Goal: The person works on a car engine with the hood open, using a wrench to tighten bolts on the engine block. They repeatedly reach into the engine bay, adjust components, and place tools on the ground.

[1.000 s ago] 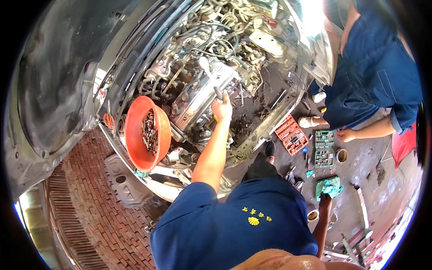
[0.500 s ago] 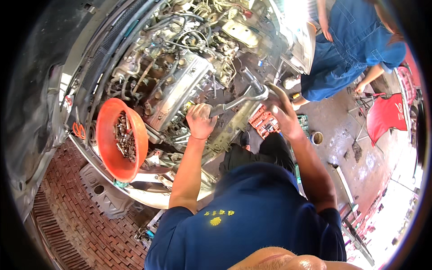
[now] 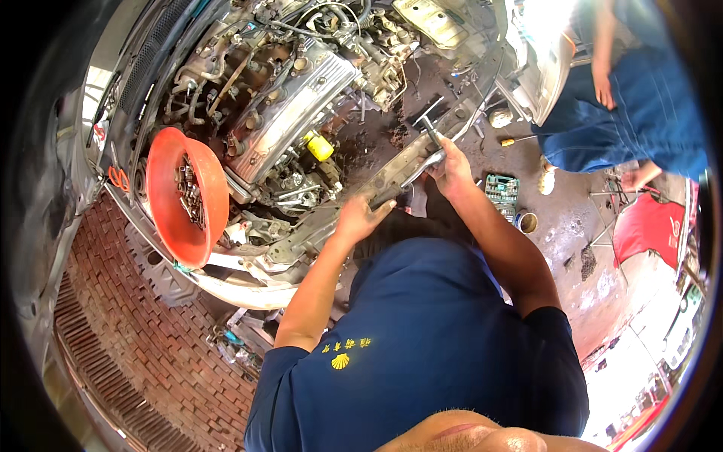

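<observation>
My right hand (image 3: 453,172) is closed around the head of a ratchet wrench (image 3: 424,169). The tool's handle slants down toward my body, and a socket attachment (image 3: 431,129) sticks out beyond my fingers. My left hand (image 3: 360,218) has nothing in its grasp; it rests at the front crossbar (image 3: 320,226) of the car with the thumb stretched out, its fingertips partly hidden. Beyond both hands lies the open engine bay, with a long ribbed metal engine cover (image 3: 301,105) and a yellow oil filter (image 3: 318,147) beside it.
An orange plastic bowl (image 3: 218,200) of bolts and sockets sits on the car's edge at left, near orange-handled scissors (image 3: 118,178). On the floor are a green socket set (image 3: 501,188), a can (image 3: 526,221) and a red folding chair (image 3: 649,230). A person in blue (image 3: 640,113) is at right.
My left hand has let go of the ratchet handle and come down nearer my body. My right hand keeps the ratchet, now turned with its handle pointing lower. The view has shifted.
</observation>
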`<action>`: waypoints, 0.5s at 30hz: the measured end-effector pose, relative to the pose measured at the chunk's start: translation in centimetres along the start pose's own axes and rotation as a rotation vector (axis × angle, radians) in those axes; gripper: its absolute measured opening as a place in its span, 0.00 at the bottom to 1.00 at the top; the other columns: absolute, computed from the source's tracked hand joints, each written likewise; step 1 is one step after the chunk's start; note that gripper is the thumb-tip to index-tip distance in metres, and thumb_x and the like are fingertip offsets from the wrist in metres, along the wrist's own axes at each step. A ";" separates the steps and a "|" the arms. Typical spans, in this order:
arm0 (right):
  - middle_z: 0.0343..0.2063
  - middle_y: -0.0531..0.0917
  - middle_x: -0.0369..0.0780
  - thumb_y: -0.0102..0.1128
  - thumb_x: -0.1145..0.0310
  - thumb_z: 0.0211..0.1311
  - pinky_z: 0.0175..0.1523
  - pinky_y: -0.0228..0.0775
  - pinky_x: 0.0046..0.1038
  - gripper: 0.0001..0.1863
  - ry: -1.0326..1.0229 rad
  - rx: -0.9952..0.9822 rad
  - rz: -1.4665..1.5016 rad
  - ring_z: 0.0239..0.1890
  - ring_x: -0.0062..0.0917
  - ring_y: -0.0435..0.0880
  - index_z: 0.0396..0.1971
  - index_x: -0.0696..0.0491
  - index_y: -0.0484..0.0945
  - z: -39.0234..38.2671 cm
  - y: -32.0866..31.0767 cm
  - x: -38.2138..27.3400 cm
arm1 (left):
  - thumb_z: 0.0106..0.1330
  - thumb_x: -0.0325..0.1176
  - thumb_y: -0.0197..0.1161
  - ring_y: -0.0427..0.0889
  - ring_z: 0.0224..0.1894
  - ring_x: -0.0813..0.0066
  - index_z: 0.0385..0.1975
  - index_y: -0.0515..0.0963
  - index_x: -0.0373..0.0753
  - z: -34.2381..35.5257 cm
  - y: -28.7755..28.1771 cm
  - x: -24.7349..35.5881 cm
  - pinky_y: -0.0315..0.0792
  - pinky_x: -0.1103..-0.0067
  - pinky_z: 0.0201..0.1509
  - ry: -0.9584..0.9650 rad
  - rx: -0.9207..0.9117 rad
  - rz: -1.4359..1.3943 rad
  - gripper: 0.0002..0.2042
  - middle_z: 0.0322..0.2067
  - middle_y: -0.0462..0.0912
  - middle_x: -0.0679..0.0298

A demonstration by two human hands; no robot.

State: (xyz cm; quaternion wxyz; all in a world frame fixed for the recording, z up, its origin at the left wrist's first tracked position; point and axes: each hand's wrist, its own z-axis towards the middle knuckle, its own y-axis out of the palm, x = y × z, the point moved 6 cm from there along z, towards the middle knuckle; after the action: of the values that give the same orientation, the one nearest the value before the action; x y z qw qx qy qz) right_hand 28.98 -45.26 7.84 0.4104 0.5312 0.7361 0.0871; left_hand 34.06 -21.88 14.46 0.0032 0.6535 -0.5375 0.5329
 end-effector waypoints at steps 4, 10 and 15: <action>0.34 0.85 0.38 0.63 0.53 0.72 0.46 0.81 0.37 0.16 0.198 0.070 -0.017 0.36 0.32 0.89 0.44 0.51 0.81 4.1 -2.6 1.4 | 0.65 0.48 0.73 0.87 0.50 0.54 0.51 0.84 0.33 2.1 3.0 -2.4 0.77 0.67 0.56 -0.111 0.030 -0.176 0.24 0.47 0.89 0.48; 0.30 0.85 0.36 0.62 0.58 0.72 0.41 0.78 0.32 0.10 0.250 0.164 -0.318 0.32 0.27 0.87 0.42 0.49 0.80 11.8 -4.7 3.7 | 0.69 0.47 0.69 0.89 0.42 0.61 0.53 0.83 0.30 6.0 6.6 -6.1 0.78 0.69 0.49 -0.170 0.060 -0.098 0.24 0.38 0.89 0.46; 0.29 0.84 0.38 0.67 0.58 0.69 0.35 0.79 0.30 0.14 0.240 0.217 -0.348 0.28 0.29 0.86 0.40 0.54 0.79 16.8 -3.1 4.7 | 0.70 0.49 0.66 0.89 0.40 0.56 0.52 0.84 0.34 10.5 7.8 -9.3 0.79 0.66 0.46 -0.415 -0.022 -0.072 0.23 0.35 0.89 0.46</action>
State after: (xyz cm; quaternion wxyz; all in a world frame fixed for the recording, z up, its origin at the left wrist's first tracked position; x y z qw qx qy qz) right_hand 38.03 -47.66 -7.19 0.2693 0.4231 0.8651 -0.0020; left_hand 37.20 -24.67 -1.03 -0.0812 0.7679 -0.5088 0.3806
